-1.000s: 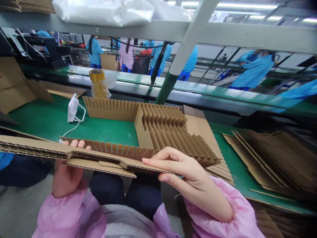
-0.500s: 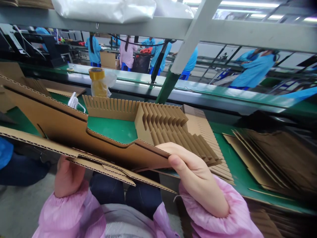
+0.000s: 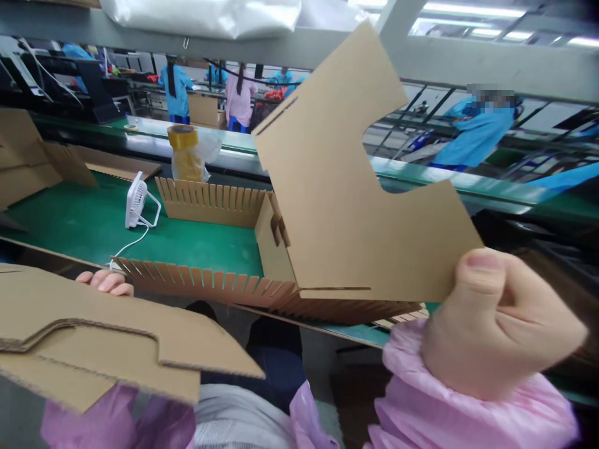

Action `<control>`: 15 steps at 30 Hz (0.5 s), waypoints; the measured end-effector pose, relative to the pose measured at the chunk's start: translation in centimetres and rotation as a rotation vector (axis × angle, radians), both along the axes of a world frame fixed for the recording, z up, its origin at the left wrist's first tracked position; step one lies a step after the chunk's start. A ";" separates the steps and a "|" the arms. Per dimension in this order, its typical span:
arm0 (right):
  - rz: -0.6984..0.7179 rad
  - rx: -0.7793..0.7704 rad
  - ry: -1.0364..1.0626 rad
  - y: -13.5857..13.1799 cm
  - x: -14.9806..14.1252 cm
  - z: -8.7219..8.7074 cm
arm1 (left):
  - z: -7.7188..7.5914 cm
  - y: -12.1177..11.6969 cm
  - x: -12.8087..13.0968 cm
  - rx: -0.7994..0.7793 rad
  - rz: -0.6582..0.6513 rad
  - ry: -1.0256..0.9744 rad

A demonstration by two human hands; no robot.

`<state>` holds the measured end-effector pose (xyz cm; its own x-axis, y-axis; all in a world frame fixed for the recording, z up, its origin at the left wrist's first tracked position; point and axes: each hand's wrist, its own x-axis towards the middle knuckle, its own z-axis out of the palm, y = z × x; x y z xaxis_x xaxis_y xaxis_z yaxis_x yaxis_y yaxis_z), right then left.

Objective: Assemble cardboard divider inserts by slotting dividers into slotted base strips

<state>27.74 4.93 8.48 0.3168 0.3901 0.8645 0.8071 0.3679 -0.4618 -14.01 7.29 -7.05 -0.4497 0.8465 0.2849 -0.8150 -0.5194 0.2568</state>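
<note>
Raised notched cardboard sheet [image 3: 327,206] up rightward, pinching it in right hand [image 3: 500,330]; gripping near-left cardboard stack [image 3: 116,330] in left hand [image 3: 108,282] with fingers pressed together.

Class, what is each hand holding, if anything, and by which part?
Right hand: a notched cardboard piece, by its lower right corner. Left hand: a cardboard stack, by its far edge.
</note>
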 end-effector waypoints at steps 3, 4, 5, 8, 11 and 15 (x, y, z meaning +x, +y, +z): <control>-0.051 -0.004 -0.161 0.0 0.1 0.9 | -0.3 0.3 -1.0 0.172 -0.055 -0.105; -0.064 -0.016 -0.189 -0.1 -0.1 1.1 | -0.4 0.3 -1.1 0.200 -0.089 -0.110; -0.079 -0.038 -0.211 -0.1 -0.4 1.3 | -0.3 0.3 -1.2 0.225 -0.116 -0.108; -0.096 -0.128 -0.234 -0.3 -1.5 1.6 | -0.4 0.6 -1.2 0.260 -0.181 -0.051; -0.076 -0.240 -0.208 -0.4 -2.7 1.9 | -0.8 1.3 -1.3 0.289 -0.227 -0.014; -0.075 -0.285 -0.287 -0.2 -3.9 2.1 | -1.7 2.0 -1.0 0.396 -0.282 0.024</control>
